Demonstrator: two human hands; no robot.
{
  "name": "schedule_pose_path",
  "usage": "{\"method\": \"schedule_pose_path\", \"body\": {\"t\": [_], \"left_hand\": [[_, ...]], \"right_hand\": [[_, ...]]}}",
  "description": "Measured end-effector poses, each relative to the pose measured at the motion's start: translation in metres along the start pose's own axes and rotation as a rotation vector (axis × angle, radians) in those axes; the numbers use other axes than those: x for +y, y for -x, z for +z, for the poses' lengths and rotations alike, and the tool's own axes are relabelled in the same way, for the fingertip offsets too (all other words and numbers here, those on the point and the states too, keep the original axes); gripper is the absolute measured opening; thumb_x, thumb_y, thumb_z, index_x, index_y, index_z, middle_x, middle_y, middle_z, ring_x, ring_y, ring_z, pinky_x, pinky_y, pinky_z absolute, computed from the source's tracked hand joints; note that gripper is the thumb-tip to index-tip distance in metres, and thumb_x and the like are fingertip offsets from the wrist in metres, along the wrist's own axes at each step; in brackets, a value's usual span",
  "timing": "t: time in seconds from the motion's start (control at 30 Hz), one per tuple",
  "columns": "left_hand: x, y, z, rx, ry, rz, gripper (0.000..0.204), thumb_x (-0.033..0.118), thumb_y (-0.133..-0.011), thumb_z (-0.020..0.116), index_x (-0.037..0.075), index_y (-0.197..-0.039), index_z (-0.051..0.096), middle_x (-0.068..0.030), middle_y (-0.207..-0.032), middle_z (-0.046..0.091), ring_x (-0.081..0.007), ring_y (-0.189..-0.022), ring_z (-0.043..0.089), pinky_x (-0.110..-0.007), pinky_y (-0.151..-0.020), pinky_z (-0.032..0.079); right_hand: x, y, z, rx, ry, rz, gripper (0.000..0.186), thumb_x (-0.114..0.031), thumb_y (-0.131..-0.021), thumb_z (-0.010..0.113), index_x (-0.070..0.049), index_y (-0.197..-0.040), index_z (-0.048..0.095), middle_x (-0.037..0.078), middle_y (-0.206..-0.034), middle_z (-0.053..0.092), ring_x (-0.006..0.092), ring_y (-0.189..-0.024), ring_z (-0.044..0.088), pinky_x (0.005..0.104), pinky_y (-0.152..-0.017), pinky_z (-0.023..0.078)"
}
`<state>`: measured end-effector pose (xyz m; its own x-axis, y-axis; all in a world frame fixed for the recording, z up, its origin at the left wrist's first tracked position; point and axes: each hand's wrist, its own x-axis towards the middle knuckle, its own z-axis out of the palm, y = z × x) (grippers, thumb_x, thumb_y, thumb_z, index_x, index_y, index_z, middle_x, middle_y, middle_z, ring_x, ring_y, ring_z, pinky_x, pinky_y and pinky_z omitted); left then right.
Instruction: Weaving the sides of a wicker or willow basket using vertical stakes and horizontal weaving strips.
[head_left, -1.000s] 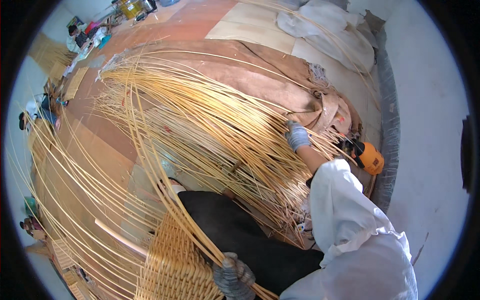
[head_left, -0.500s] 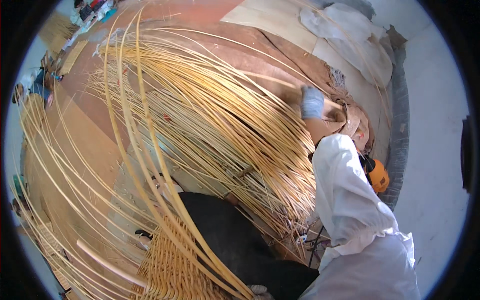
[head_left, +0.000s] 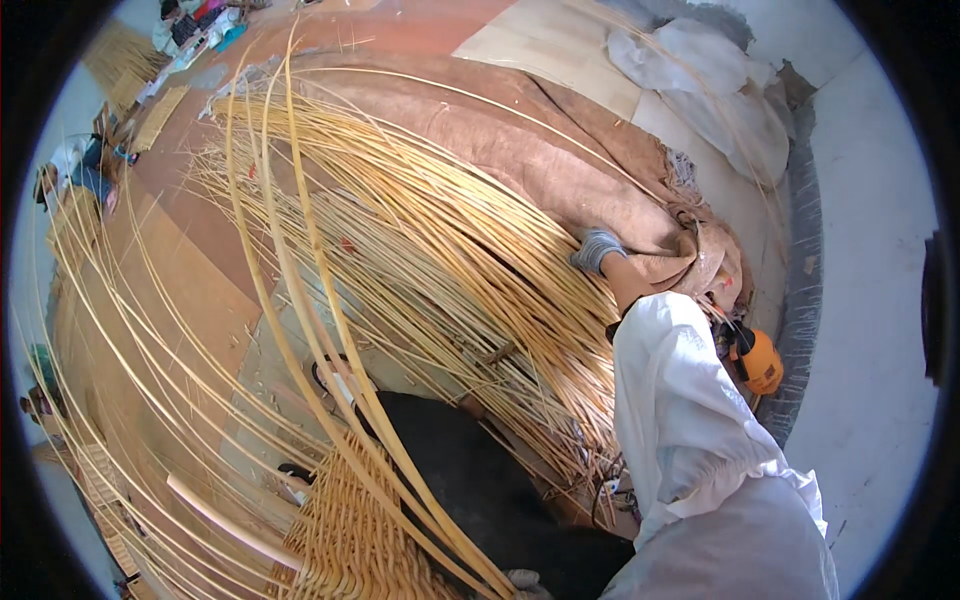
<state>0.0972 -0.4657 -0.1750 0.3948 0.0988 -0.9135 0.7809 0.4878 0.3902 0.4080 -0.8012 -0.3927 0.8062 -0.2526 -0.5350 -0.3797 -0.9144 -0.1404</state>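
Long peeled wicker rods lie in a wide pile (head_left: 470,250) on the floor. My right hand (head_left: 601,249), in a grey-blue striped glove, reaches down to the pile's right edge with its fingertips against the rods. Whether it grips one is hidden. At the lower edge my left hand (head_left: 526,581), gloved and mostly cut off, is closed at the lower ends of a few long curved rods (head_left: 345,340). These arch up past a tightly woven wicker piece (head_left: 355,520) by my dark-covered lap (head_left: 450,480). More thin rods (head_left: 170,340) fan out from it to the left.
Brown sacking (head_left: 590,140) lies behind the pile, bunched at its right end. An orange-and-black tool (head_left: 758,360) stands near the white wall (head_left: 875,300). Clear plastic sheeting (head_left: 710,85) lies at the far right. Other people (head_left: 85,165) sit at the far left.
My right hand has come down and left onto the edge of the pile. A blurred pale rod beside it is no longer raised above the sacking. My left hand stays at the lower edge.
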Motion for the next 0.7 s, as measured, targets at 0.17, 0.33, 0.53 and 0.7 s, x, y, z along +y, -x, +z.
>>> {"method": "schedule_pose_path", "body": {"t": [0.17,0.33,0.53,0.7], "left_hand": [[-0.003,0.004,0.000,-0.028,0.017,0.018,0.023,0.028,-0.088,0.059,0.007,-0.095,0.054,0.0019,-0.052,0.041,-0.0082,-0.036,0.036,-0.024,-0.030,0.029],[-0.004,0.014,-0.003,-0.033,0.025,0.030,0.022,0.027,-0.088,0.059,0.007,-0.096,0.054,0.0018,-0.052,0.042,-0.0082,-0.036,0.036,-0.024,-0.030,0.029],[-0.010,0.024,-0.002,-0.049,0.041,0.044,0.022,0.026,-0.088,0.059,0.007,-0.096,0.054,0.0016,-0.052,0.042,-0.0083,-0.036,0.037,-0.024,-0.031,0.030],[-0.012,0.034,-0.003,-0.053,0.051,0.093,0.021,0.026,-0.089,0.059,0.007,-0.096,0.054,0.0015,-0.052,0.042,-0.0083,-0.036,0.037,-0.024,-0.031,0.030]], "right_hand": [[-0.005,-0.005,0.010,0.002,-0.051,0.040,0.067,-0.033,-0.063,0.078,-0.013,-0.122,0.055,0.015,-0.128,0.051,0.0309,-0.117,0.050,0.0402,-0.095,0.043],[-0.011,-0.014,0.010,-0.119,-0.047,0.238,0.073,-0.028,-0.060,0.080,-0.012,-0.125,0.052,0.016,-0.129,0.049,0.0325,-0.114,0.051,0.0400,-0.094,0.044],[-0.019,0.005,0.011,0.107,0.066,0.123,0.062,-0.024,-0.066,0.073,-0.010,-0.122,0.051,0.015,-0.129,0.049,0.0344,-0.115,0.049,0.0396,-0.095,0.043],[-0.012,0.026,-0.041,0.223,-0.077,0.025,0.059,-0.024,-0.070,0.069,-0.010,-0.123,0.050,0.019,-0.118,0.056,0.0343,-0.108,0.054,0.0389,-0.092,0.045]]}}
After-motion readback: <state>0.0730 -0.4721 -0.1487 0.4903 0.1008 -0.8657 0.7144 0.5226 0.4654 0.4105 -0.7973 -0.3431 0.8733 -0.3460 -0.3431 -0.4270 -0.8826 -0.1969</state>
